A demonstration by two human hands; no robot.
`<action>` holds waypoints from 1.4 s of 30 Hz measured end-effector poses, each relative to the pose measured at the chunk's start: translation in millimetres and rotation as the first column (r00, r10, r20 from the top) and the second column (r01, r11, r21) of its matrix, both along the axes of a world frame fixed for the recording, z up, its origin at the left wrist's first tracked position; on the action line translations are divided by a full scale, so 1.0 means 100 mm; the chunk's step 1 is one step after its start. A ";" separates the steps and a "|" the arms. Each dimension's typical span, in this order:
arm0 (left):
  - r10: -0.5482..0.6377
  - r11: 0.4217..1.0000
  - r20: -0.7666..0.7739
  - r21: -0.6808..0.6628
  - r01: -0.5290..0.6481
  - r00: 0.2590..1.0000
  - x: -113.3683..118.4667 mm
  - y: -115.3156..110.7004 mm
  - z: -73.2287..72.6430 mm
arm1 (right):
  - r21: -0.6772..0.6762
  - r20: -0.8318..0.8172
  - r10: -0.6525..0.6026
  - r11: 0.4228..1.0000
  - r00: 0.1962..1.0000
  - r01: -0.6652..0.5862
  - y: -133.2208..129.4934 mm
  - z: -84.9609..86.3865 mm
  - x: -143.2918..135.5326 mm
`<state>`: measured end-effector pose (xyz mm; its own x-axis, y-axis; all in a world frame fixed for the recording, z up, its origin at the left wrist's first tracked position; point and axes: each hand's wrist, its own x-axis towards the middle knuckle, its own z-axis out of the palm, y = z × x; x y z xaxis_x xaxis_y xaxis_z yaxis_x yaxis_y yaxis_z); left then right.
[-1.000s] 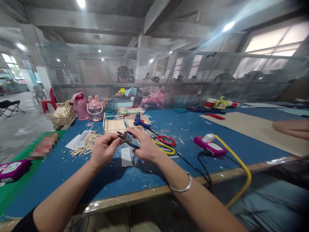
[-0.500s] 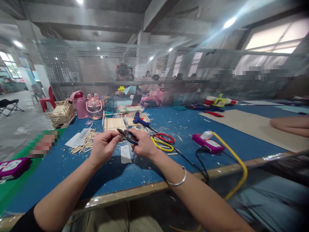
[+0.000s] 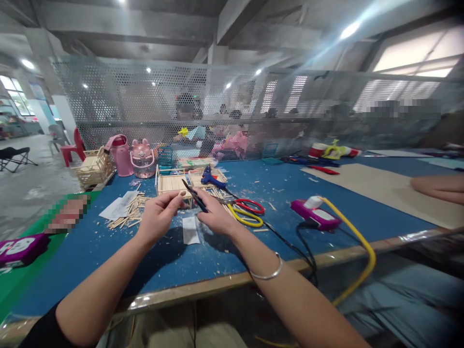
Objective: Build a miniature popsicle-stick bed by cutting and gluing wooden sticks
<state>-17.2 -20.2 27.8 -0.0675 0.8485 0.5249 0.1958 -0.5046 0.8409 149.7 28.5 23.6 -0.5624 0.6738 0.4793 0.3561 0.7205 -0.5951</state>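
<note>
My right hand (image 3: 217,213) is closed round dark-handled pliers (image 3: 195,196), whose jaws point up and to the left. Just left of them, my left hand (image 3: 159,215) pinches a small wooden stick (image 3: 182,193), mostly hidden by the fingers. The jaws now stand beside the stick's end, seemingly apart from it. Behind both hands sits a small frame of wooden sticks (image 3: 172,183), and a blue glue gun (image 3: 213,180) lies to its right. Loose sticks (image 3: 130,212) are heaped left of my left hand. Below the pliers lies a white paper slip (image 3: 190,230).
Scissors with red and yellow handles (image 3: 248,215) lie right of my right hand. Farther right is a purple power strip (image 3: 315,215) with a yellow cord (image 3: 351,232). Pink bottles (image 3: 142,159) stand before a perforated screen (image 3: 137,106). Another person's arm (image 3: 438,188) rests at right.
The pliers have turned more upright, and their jaws have drawn away from the fingertips of my left hand. My left hand keeps its pinch and has barely moved.
</note>
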 end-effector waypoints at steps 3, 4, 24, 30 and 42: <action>-0.032 0.999 0.020 -0.010 0.032 0.999 -0.01 0.02 -0.02 | -0.005 0.006 0.008 1.000 1.000 -0.008 0.00 0.00 0.01; -0.050 0.999 0.048 -0.017 0.050 0.998 -0.01 0.02 -0.02 | -0.007 0.012 0.009 1.000 1.000 -0.009 0.00 0.01 0.01; 0.050 0.995 0.021 0.084 -0.052 0.999 -0.01 0.02 -0.02 | 0.236 0.219 -0.150 0.967 0.964 0.097 -0.04 0.06 0.05; 0.071 0.991 -0.045 0.116 -0.065 0.996 -0.04 0.02 -0.02 | 0.267 0.179 -0.150 0.959 0.972 0.098 -0.04 0.04 0.05; 0.109 0.974 -0.087 0.209 -0.089 0.990 -0.04 -0.01 -0.02 | 0.250 0.094 -0.083 0.967 0.992 0.057 -0.05 0.06 0.04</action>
